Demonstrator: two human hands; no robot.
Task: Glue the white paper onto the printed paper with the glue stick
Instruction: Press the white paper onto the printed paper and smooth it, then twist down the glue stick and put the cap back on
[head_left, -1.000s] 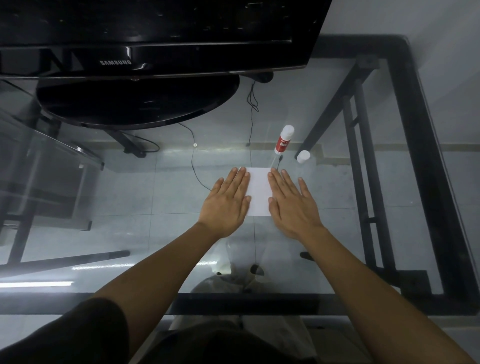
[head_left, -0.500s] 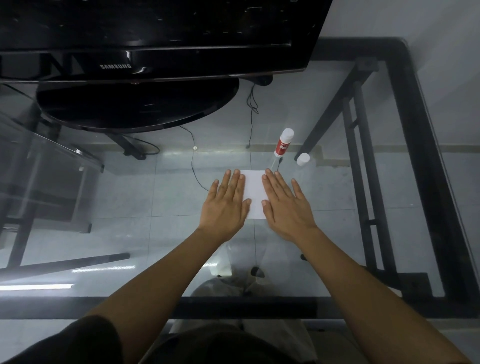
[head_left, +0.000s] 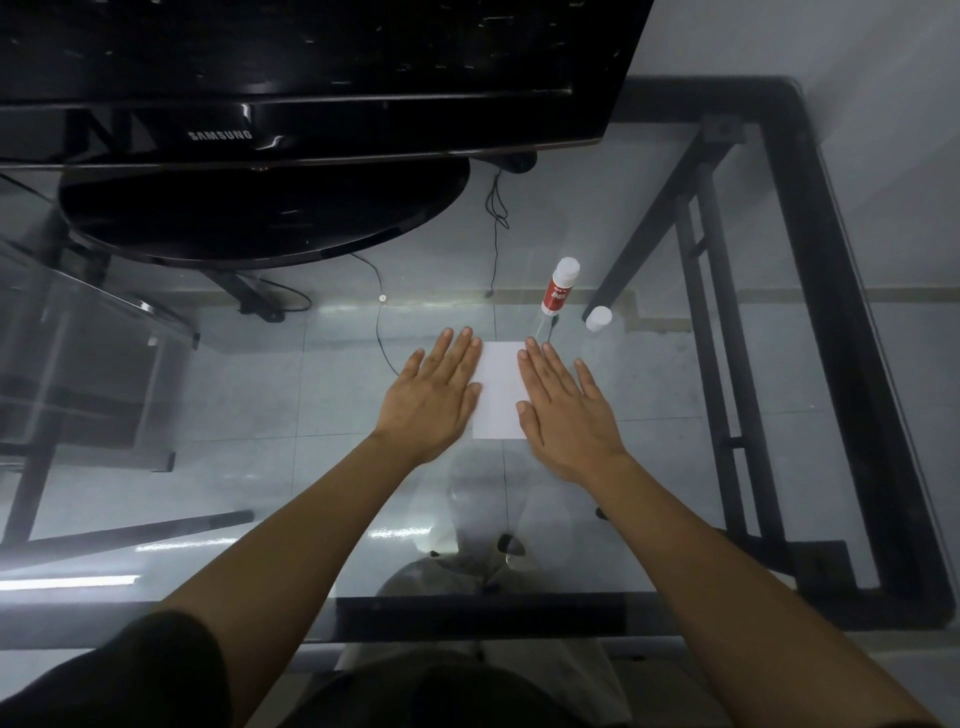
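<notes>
1. White paper (head_left: 497, 389) lies flat on the glass table (head_left: 675, 441), between both hands, just nearer the person than the glue stick (head_left: 560, 287). The printed paper isn't visible; presumably underneath, can't confirm.
2. Left hand (head_left: 435, 397) and right hand (head_left: 563, 410) are both flat, fingers spread, palms down on the sheet's side edges. Gripping nothing.
3. Step looks like pressing down. Do it well: even pressure, sweep from the centre outward to the edges, don't slide the sheet.
4. Glue stick stands upright just beyond the paper's far right corner, uncapped; its cap (head_left: 598, 318) sits right of it.
5. Monitor base (head_left: 260, 218) is well beyond the paper, to the left. Nothing blocks the hands; watch the stick when sweeping outward.
</notes>
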